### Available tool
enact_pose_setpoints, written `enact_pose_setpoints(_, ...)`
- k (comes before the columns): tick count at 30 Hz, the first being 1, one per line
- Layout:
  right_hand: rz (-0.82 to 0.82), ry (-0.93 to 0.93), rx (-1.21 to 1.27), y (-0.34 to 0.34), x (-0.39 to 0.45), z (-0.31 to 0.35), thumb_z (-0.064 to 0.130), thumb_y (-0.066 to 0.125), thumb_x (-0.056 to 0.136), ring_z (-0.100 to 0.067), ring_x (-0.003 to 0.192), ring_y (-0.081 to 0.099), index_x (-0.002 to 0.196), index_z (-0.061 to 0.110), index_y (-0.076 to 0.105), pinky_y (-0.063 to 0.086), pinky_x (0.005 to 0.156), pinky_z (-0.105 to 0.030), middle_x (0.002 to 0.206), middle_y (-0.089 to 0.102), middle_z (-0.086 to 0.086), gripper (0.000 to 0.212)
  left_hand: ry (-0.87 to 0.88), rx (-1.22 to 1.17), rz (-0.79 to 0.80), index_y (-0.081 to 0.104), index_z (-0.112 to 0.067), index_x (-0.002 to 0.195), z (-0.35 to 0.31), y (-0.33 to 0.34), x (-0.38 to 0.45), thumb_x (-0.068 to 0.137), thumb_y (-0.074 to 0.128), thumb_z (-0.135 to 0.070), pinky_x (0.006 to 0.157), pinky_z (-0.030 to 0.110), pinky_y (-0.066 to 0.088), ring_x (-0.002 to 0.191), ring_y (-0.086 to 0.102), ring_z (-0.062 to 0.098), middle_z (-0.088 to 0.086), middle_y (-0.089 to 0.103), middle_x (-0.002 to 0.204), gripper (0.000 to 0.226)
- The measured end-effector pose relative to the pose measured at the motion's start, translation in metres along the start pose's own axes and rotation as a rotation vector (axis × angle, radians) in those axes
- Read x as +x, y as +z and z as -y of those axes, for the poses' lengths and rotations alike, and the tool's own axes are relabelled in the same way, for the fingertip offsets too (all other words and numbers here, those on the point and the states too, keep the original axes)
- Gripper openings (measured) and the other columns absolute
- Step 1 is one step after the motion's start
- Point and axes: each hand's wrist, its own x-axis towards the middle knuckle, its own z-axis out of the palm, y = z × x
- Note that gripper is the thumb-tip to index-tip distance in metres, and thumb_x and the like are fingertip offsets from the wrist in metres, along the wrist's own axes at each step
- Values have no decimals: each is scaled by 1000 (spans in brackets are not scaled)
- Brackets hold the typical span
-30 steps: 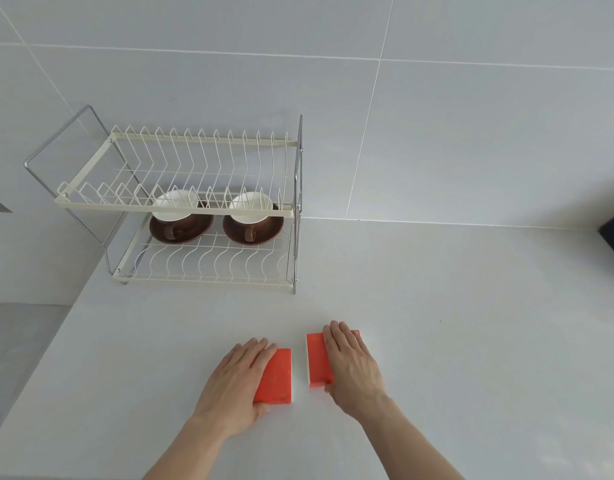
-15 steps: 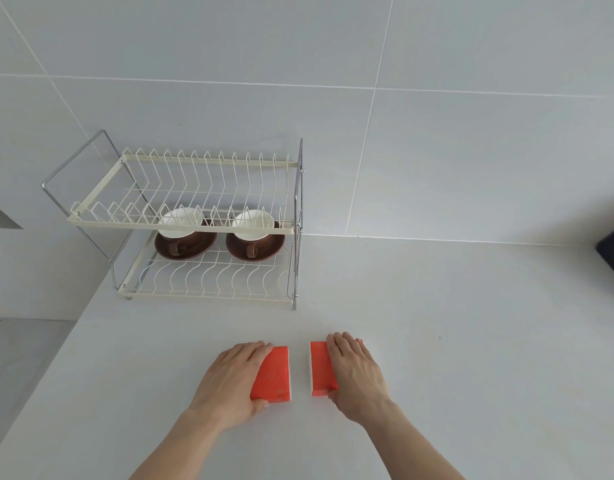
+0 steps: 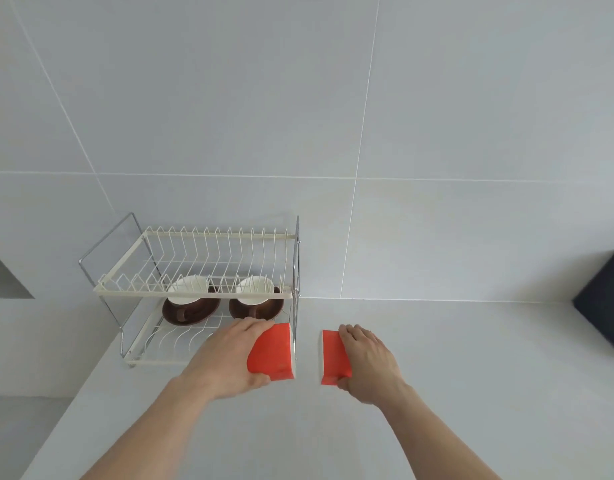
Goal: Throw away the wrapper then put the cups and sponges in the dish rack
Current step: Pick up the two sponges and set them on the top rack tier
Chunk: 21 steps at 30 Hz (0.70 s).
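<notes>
A two-tier wire dish rack stands against the tiled wall. On its lower tier rest two brown cups with white insides, the left cup and the right cup. My left hand grips an orange sponge with a white edge, lifted in front of the rack's right front corner. My right hand grips a second orange sponge, just right of the rack. Whether this one still touches the counter I cannot tell.
The white counter runs to the right, with its left edge dropping off beside the rack. A dark object sits at the far right against the wall. No wrapper is in view.
Both hands have closed on the sponges and moved forward toward the rack. The left sponge now hangs in front of the rack's right corner. The view has tilted upward.
</notes>
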Motion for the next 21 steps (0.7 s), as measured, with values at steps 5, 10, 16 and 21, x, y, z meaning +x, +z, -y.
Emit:
enact_pose_setpoints(5, -46, 18, -5, -59, 26, 3, 43, 79, 74, -23, 136, 37, 147, 14, 31, 35, 109, -33, 143, 45, 0, 92, 42, 49, -71, 31, -40, 145, -2, -62, 24, 59, 71, -63, 108, 28, 35, 131, 39, 7, -21, 41, 145, 97)
enact_pose_setpoints(10, -118, 19, -28, -120, 52, 13, 45, 81, 72, -24, 129, 44, 142, 15, 38, 43, 100, -36, 139, 50, 0, 87, 43, 83, -137, 32, -41, 143, 2, -122, 43, 56, 71, -65, 105, 31, 38, 128, 41, 8, -20, 44, 141, 99)
enact_pose_setpoints(16, -193, 7, -61, -184, 81, 38, 44, 83, 69, -25, 120, 49, 135, 17, 43, 48, 91, -39, 130, 54, 0, 81, 60, 133, -220, 32, -39, 142, 18, -192, 63, 57, 73, -65, 103, 35, 41, 125, 45, 11, -17, 47, 138, 98)
enact_pose_setpoints(21, -224, -12, -84, -219, 109, 69, 45, 84, 68, -26, 116, 51, 128, 17, 47, 50, 89, -41, 124, 56, -1, 76, 70, 164, -267, 34, -39, 140, 47, -237, 78, 54, 70, -68, 98, 35, 44, 122, 48, 11, -16, 49, 135, 98)
